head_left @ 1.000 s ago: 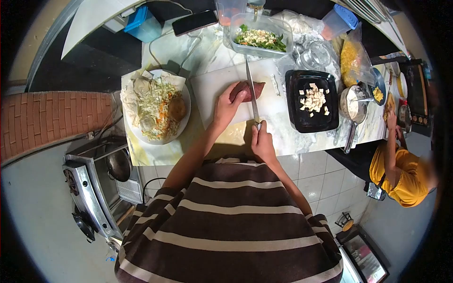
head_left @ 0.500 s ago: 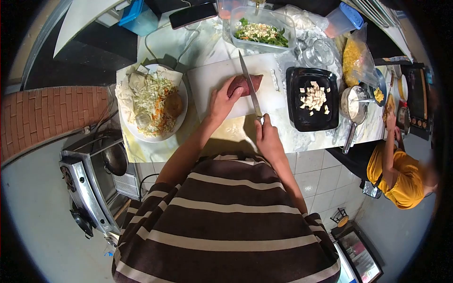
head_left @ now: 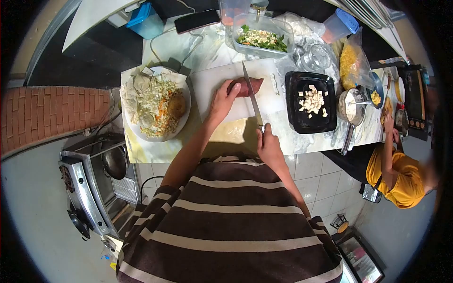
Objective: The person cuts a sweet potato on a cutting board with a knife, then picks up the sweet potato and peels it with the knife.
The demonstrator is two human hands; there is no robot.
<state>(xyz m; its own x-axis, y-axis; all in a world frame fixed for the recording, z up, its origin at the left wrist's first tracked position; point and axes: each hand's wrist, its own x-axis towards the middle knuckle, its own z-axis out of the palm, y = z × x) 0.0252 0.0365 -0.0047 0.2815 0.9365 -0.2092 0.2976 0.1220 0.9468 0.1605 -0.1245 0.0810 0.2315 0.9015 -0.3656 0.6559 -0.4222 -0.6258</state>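
A purple-skinned sweet potato point(head_left: 243, 88) lies on the white cutting board point(head_left: 210, 81). My left hand point(head_left: 223, 98) is closed round its left end, thumb along the near side. In my right hand point(head_left: 269, 143) is the handle of a long kitchen knife point(head_left: 253, 96). Its blade slants across the sweet potato near the right end, tip pointing to the far side of the board. Just right of the board sits a black square tray point(head_left: 302, 126) with pale diced cubes point(head_left: 312, 101) in it.
On the left stands a plate point(head_left: 158, 137) of shredded vegetables. A clear container point(head_left: 262, 48) with chopped greens, a glass jar point(head_left: 315, 57) and a phone point(head_left: 197, 21) are at the back. A saucepan point(head_left: 350, 106) is on the right, near a person in yellow point(head_left: 395, 177).
The camera view has shifted slightly, so the table items sit a little lower in the picture. Both hands keep their hold, with the knife still across the sweet potato.
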